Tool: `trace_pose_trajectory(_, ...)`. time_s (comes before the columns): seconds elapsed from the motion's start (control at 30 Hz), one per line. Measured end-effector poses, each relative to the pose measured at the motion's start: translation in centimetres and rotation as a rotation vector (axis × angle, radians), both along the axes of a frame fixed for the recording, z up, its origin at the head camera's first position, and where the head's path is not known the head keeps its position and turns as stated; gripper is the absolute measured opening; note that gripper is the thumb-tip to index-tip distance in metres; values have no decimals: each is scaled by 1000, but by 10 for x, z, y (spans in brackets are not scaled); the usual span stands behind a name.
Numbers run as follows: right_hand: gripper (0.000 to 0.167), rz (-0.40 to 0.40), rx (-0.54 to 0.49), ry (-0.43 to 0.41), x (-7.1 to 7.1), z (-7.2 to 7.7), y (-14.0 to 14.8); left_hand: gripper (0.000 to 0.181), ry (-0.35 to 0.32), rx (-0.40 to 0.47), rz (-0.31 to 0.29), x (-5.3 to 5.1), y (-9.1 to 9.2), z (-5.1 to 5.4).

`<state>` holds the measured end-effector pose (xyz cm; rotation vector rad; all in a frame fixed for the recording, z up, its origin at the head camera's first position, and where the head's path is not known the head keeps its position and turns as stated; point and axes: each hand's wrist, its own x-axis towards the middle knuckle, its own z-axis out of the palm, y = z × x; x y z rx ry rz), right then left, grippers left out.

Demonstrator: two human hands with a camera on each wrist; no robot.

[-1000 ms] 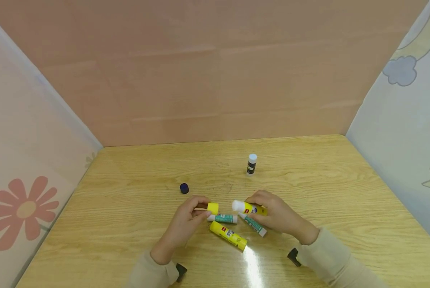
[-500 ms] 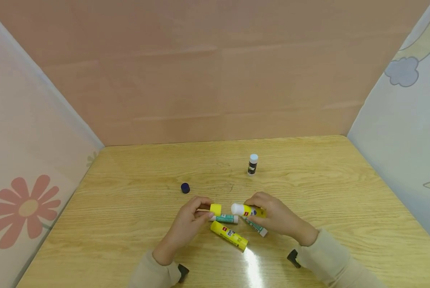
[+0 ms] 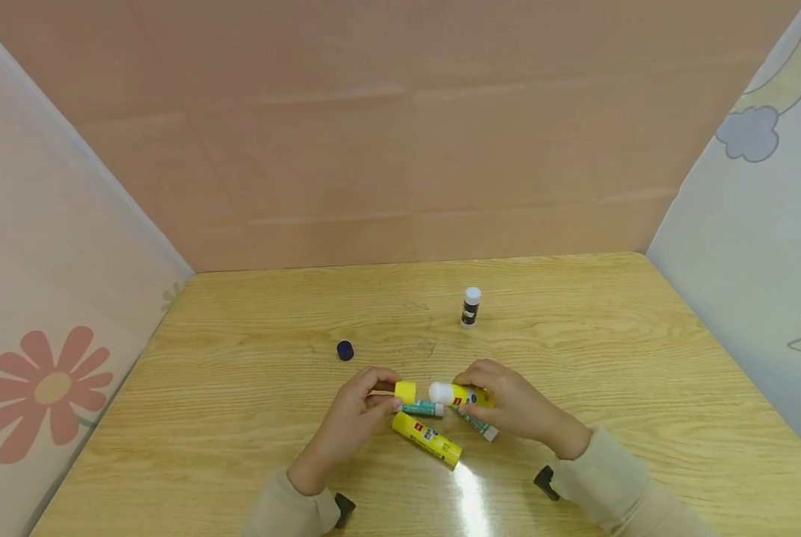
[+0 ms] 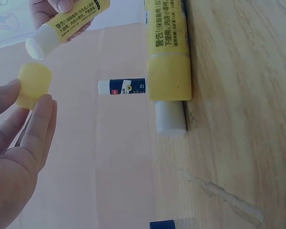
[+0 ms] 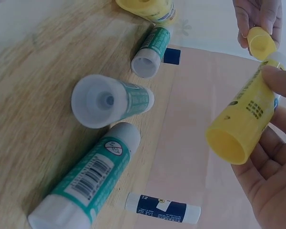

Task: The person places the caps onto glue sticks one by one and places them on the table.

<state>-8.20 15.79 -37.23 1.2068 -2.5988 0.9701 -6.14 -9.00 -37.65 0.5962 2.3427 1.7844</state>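
My left hand (image 3: pixel 352 419) pinches a yellow cap (image 3: pixel 405 392) between thumb and fingers. In the right wrist view the cap's (image 5: pixel 262 44) hollow end faces the glue stick. My right hand (image 3: pixel 520 406) grips a yellow glue stick (image 3: pixel 476 396), its white tip pointing left at the cap with a small gap between them. Below both hands a second yellow glue stick (image 3: pixel 427 440) lies slantwise on the table. Teal-and-white glue sticks lie under the hands, one (image 3: pixel 423 408) near the cap and another (image 3: pixel 479 426) partly behind my right hand. The right wrist view shows a further teal glue stick (image 5: pixel 86 181).
A dark blue glue stick with white ends (image 3: pixel 470 307) stands upright farther back on the wooden table (image 3: pixel 239 432). A small dark blue cap (image 3: pixel 345 350) sits to the left of it. Cloth panels enclose the table's back and sides.
My left hand has moved slightly right with the yellow cap, and my right hand slightly left with the glue stick, so the gap between cap and white tip has narrowed.
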Motion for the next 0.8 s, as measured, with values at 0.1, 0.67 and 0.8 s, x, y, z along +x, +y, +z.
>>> trace_pose_trajectory(0.1, 25, -4, 17, -24, 1, 1, 0, 27, 3, 2, -3, 0, 0, -1)
trace_pose_trajectory(0.67, 25, 34, 30, -10, 1, -1, -4, 24, 11, 14, -23, 3, 6, 0)
trace_pose_trajectory(0.8, 24, 36, 31, -20, 2, 0, -4, 24, 15, 21, -31, 3, 8, 1)
